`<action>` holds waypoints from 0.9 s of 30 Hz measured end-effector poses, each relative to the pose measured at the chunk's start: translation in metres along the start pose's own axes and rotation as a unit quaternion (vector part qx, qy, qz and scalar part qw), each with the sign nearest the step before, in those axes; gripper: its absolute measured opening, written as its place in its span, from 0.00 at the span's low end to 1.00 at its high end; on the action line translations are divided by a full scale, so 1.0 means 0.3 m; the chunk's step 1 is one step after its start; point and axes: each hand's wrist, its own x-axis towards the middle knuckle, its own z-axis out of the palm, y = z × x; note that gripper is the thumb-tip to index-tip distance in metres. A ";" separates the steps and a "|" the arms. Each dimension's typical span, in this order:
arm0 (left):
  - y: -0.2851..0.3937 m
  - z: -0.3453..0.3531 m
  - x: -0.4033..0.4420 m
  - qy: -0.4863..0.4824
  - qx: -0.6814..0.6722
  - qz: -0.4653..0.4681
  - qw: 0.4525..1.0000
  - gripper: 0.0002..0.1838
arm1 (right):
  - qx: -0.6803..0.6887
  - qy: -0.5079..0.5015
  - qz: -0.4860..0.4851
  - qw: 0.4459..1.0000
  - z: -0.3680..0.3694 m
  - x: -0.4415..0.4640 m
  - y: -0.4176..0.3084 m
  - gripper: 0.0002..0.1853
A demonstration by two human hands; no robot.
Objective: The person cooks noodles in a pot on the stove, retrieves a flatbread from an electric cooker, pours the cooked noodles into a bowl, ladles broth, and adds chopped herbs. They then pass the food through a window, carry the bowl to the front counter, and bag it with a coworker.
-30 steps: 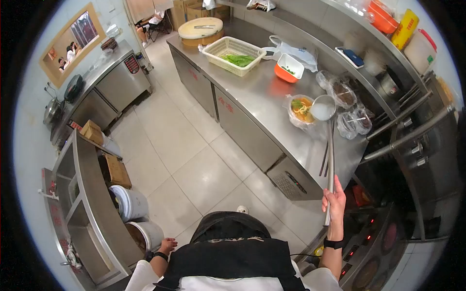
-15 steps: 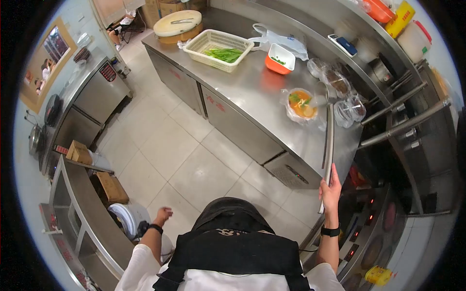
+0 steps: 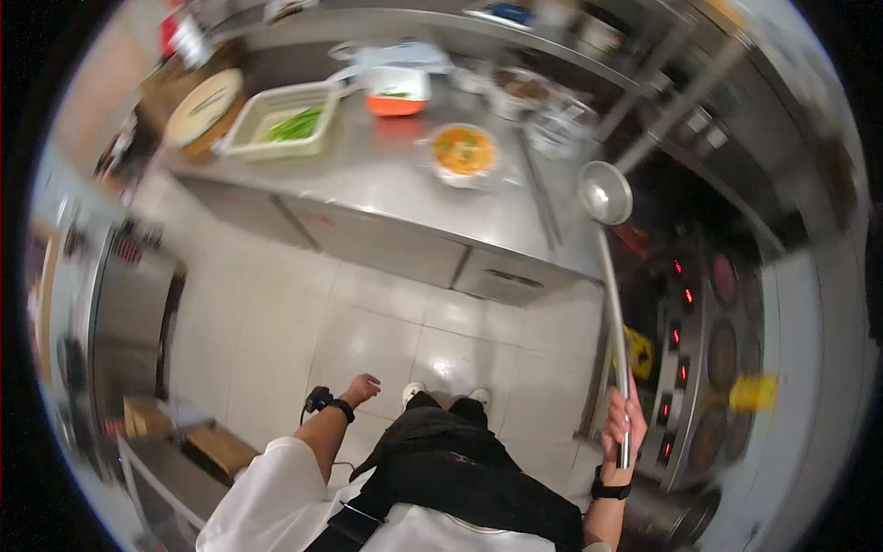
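Note:
My right hand [image 3: 623, 425] is closed around the handle of a long metal ladle [image 3: 605, 195], whose bowl hangs past the counter's right end and looks empty. My left hand [image 3: 362, 388] hangs over the floor with its fingers partly spread and holds nothing. On the steel counter [image 3: 368, 189] stands a plastic-lined bowl of orange soup [image 3: 464, 151]. Long dark chopsticks [image 3: 540, 189] lie to its right. Behind it are an orange-and-white container [image 3: 397, 92] with bits of green and a basket [image 3: 241, 129] holding green vegetables.
A cooking range [image 3: 685, 359] with red displays runs along my right side, a yellow package [image 3: 753, 392] beside it. Bagged bowls [image 3: 520, 92] stand at the counter's back right, under a shelf. Cardboard boxes [image 3: 219, 448] and a rack are at lower left.
The view has turned to the right. The ladle has moved away from the soup bowl, off the counter toward the range, still in my right hand. My left hand remains free.

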 end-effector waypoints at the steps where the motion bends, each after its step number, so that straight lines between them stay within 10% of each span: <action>1: 0.003 0.036 0.023 -0.004 0.095 0.016 0.995 0.13 | 0.013 0.006 -0.009 1.000 -0.050 -0.093 -0.026 0.34; 8: 0.104 0.325 0.071 -0.126 0.229 -0.082 0.962 0.11 | 0.057 0.123 -0.172 0.976 -0.296 -0.834 -0.106 0.33; 10: 0.105 0.414 0.130 -0.185 0.029 -0.179 0.966 0.11 | 0.064 0.158 -0.231 0.958 -0.376 -1.006 -0.158 0.33; 15: 0.136 0.733 0.113 -0.151 0.289 -0.128 0.937 0.11 | 0.072 0.253 -0.401 0.878 -0.695 -1.367 -0.340 0.33; 21: 0.076 1.430 -0.007 -0.289 0.389 -0.053 0.873 0.10 | 0.271 -0.045 -0.423 0.864 -1.048 -1.537 -0.775 0.25; 27: 0.029 1.922 -0.047 -0.374 0.525 0.014 0.764 0.10 | 0.030 0.289 -0.482 0.827 -1.273 -1.689 -0.880 0.19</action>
